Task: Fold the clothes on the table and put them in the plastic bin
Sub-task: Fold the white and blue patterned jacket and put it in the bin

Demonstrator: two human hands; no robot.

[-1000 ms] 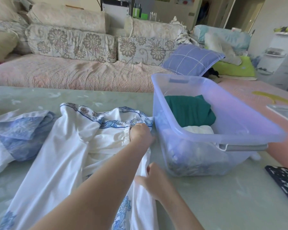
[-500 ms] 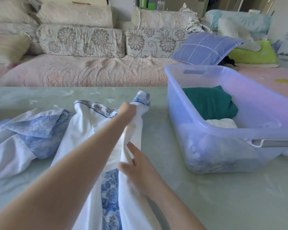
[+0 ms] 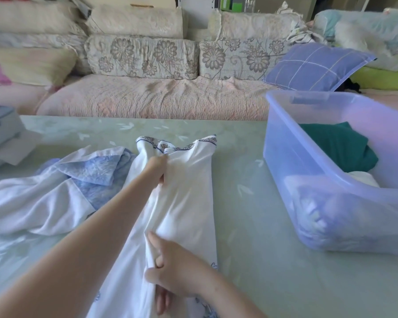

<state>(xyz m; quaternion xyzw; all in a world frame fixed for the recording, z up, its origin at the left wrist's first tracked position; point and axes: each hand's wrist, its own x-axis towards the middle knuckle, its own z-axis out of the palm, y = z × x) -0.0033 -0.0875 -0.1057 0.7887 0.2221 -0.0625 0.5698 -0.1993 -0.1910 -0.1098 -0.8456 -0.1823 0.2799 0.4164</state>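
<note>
A crumpled blue-and-white garment (image 3: 62, 187) is lying at nine o'clock. The left hand (image 3: 157, 166) is gripping the long white garment (image 3: 189, 198) near its collar, fingers curled into the cloth. The right hand (image 3: 177, 271) is pinching a fold at six o'clock. The plastic bin (image 3: 296, 161) is sitting at three o'clock. Uneven pulling is likely to skew the fold.

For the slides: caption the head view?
Left hand and right hand grip a white garment on the table beside the plastic bin.
</note>
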